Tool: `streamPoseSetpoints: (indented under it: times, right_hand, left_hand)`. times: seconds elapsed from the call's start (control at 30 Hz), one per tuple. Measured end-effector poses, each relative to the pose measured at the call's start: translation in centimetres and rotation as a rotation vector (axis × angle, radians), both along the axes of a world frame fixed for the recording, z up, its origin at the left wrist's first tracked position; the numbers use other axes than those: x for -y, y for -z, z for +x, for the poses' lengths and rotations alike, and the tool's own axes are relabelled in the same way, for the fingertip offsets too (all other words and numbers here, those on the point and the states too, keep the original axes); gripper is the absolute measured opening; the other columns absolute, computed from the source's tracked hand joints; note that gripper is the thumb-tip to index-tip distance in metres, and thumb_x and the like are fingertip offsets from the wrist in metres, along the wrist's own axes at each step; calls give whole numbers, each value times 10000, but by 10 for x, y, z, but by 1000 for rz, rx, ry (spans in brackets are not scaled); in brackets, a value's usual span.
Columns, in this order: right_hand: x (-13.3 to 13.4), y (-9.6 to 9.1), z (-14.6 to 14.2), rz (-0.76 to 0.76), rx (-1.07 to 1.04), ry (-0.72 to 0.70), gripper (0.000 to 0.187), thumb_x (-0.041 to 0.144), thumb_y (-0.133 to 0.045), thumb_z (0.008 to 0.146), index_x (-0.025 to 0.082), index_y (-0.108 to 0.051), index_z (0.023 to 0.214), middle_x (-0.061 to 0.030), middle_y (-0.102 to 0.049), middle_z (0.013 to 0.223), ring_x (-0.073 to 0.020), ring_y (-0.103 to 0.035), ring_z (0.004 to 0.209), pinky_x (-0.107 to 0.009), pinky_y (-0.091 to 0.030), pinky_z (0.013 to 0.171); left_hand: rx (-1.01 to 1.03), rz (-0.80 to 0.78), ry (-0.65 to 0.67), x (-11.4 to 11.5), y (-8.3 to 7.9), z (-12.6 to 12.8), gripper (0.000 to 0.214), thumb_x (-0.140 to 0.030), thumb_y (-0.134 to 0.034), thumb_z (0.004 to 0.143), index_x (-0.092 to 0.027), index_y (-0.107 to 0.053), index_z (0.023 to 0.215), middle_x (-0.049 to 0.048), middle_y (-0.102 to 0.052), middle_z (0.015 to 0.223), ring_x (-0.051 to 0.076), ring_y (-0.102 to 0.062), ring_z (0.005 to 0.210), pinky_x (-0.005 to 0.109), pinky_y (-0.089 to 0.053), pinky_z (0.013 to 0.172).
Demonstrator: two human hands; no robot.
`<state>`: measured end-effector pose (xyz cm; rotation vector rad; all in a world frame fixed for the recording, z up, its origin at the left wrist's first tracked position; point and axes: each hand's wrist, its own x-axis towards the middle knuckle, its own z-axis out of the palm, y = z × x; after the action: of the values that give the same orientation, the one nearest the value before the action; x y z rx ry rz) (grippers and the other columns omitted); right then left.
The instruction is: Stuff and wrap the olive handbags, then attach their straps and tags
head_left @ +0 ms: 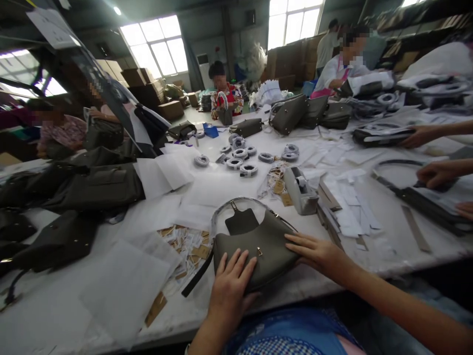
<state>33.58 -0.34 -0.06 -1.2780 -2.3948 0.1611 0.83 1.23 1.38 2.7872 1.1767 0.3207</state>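
A dark olive handbag [240, 244] lies at the table's near edge, its wrapped handle [218, 217] arching away from me. The bag's flap tab [242, 222] is folded back, and a small gold-coloured clasp [259, 251] shows on the front. My left hand [234, 276] rests on the lower front of the bag with its fingers stretched out. Flat against the bag's right side lies my right hand [314, 252], fingers extended. A dark strap end [197, 276] sticks out to the lower left.
Paper tags with strings [188, 246] and white sheets [125, 281] lie to the left. Beyond the bag stand a tape dispenser [301, 190] and several wrapped strap coils [240, 160]. More handbags [96, 187] are piled at left. A co-worker's hands [438, 172] handle a bag at right.
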Motion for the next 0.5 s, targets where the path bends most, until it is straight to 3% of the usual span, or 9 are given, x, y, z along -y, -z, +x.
streamPoseSetpoints:
  times: [0.1, 0.17, 0.3, 0.37, 0.5]
  right_hand:
    - [25, -11, -6, 11, 47, 45, 437, 156, -640, 907, 243, -612, 1334, -70, -625, 1359, -258, -596, 1242, -394, -554, 1005]
    - [35, -24, -15, 9, 96, 101, 466, 184, -666, 890, 222, -598, 1349, -92, -594, 1393, -292, -571, 1268, -461, -532, 1028]
    - [23, -41, -34, 22, 166, 58, 737, 216, -752, 804, 255, -453, 1477, -95, -378, 1564, -357, -274, 1462, -653, -230, 1175]
    - [7, -35, -38, 14, 174, -34, 847, 179, -752, 777, 278, -365, 1523, -81, -294, 1605, -340, -182, 1492, -650, -165, 1189]
    - [-16, 6, -36, 45, 165, -126, 700, 76, -615, 854, 325, -429, 1481, -47, -433, 1539, -299, -318, 1452, -598, -316, 1149]
  left_hand:
    - [-40, -57, 35, 1, -4, -2, 791, -308, -851, 705, -243, -498, 1411, 110, -515, 1476, 353, -468, 1367, 627, -394, 1115]
    - [-76, -68, 43, 2, -8, 0, 811, -279, -848, 701, -232, -484, 1424, 119, -494, 1491, 370, -448, 1378, 642, -383, 1113]
    - [-100, -48, 2, 3, -15, 9, 934, -233, -860, 675, -264, -398, 1487, 135, -404, 1552, 396, -362, 1427, 662, -343, 1124]
    - [-101, -37, 12, 2, -11, 12, 936, -210, -828, 712, -319, -349, 1509, 118, -369, 1575, 388, -336, 1442, 652, -334, 1132]
    - [-100, 18, 56, -2, 17, 6, 746, -91, -588, 889, -425, -321, 1500, 32, -396, 1564, 319, -379, 1431, 581, -380, 1128]
